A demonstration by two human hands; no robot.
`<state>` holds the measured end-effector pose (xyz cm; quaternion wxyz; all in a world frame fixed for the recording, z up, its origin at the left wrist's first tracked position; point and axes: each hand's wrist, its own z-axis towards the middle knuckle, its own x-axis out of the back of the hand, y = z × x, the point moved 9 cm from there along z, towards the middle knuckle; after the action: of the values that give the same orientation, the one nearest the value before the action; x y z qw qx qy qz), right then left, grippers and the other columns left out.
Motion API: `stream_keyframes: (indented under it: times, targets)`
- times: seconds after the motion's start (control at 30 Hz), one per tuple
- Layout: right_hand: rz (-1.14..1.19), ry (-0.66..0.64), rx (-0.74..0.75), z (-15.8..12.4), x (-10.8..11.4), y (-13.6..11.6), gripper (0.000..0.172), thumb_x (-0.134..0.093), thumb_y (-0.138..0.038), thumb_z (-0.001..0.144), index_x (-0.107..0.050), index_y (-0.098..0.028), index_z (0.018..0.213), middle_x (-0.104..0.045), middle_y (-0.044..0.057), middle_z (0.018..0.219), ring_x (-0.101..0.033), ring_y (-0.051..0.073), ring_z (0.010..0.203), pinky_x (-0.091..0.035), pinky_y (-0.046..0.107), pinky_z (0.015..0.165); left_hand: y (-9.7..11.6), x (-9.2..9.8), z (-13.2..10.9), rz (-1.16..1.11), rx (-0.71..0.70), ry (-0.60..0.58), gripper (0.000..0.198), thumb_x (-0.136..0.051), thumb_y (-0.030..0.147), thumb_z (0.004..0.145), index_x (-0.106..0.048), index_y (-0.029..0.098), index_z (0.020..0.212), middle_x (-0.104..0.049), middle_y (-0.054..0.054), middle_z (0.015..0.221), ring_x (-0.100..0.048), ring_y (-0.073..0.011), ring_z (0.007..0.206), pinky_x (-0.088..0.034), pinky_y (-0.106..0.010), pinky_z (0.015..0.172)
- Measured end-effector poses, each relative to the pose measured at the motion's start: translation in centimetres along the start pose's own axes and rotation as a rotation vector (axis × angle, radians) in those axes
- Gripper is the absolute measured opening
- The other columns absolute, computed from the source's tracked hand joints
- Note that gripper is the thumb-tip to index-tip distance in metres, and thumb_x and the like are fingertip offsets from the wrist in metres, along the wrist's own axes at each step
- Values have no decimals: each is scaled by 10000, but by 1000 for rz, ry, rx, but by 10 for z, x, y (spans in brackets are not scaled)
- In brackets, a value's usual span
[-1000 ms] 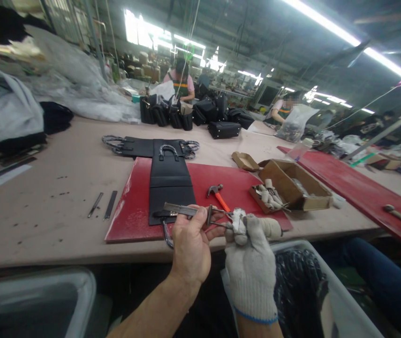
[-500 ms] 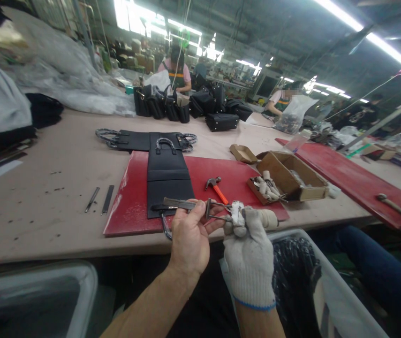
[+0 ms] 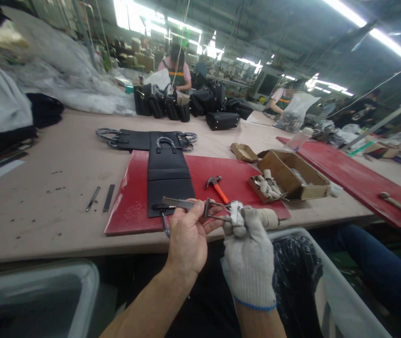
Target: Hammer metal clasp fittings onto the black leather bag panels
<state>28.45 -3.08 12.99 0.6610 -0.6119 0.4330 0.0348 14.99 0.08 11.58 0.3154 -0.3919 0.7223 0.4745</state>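
Currently, the gloved right hand (image 3: 249, 253) is closed around a white-wrapped tool (image 3: 236, 215); the left hand (image 3: 188, 239), closed to a pinch, holds a flat metal strip (image 3: 177, 202), seen against the black panel (image 3: 168, 188). Beyond, a hammer (image 3: 219, 191) lies on the red board (image 3: 203, 169); black bags (image 3: 222, 121) stand farther back.

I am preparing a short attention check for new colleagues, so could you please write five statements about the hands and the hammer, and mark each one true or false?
1. The gloved right hand holds a white-wrapped tool. True.
2. Both hands are gloved. False: the left hand is bare.
3. The left hand holds a flat metal strip. True.
4. The hammer lies on the nearer red board. True.
5. The hammer's handle is blue. False: the handle is orange-red.
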Motion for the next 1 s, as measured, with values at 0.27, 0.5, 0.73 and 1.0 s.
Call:
stream_keyframes:
  times: [0.27, 0.5, 0.73, 1.0]
  targets:
    - [1, -25, -24, 0, -3, 2, 458, -942, -445, 676, -558, -195, 678, -566, -69, 622, -516, 83, 578, -548, 231, 639, -1, 2, 0, 6, 18, 13, 103, -600, 101, 876, -522, 161, 845, -731, -75, 778, -745, -192, 703, -620, -253, 539]
    - [15, -58, -48, -2, -5, 3, 468, -953, -442, 661, -554, -198, 671, -544, -76, 598, -525, 82, 575, -543, 211, 619, 0, 3, 1, -15, 24, 13, 101, -604, 94, 877, -527, 153, 846, -718, -62, 777, -739, -185, 691, -623, -253, 540]
    - [31, -27, -25, -1, -4, 6, 457, -969, -399, 623, -570, -185, 681, -579, -75, 630, -508, 69, 547, -549, 214, 593, 0, 7, 2, -11, 33, 16, 111, -567, 76, 904, -515, 152, 842, -719, -66, 780, -742, -185, 692, -625, -257, 538]
    - [54, -70, -44, -4, -12, 8, 492, -992, -379, 581, -542, -185, 625, -523, -88, 564, -461, 60, 522, -548, 203, 583, 1, 11, 1, -19, 32, 3, 105, -574, 76, 906, -525, 150, 851, -735, -82, 801, -750, -189, 713, -632, -263, 557]
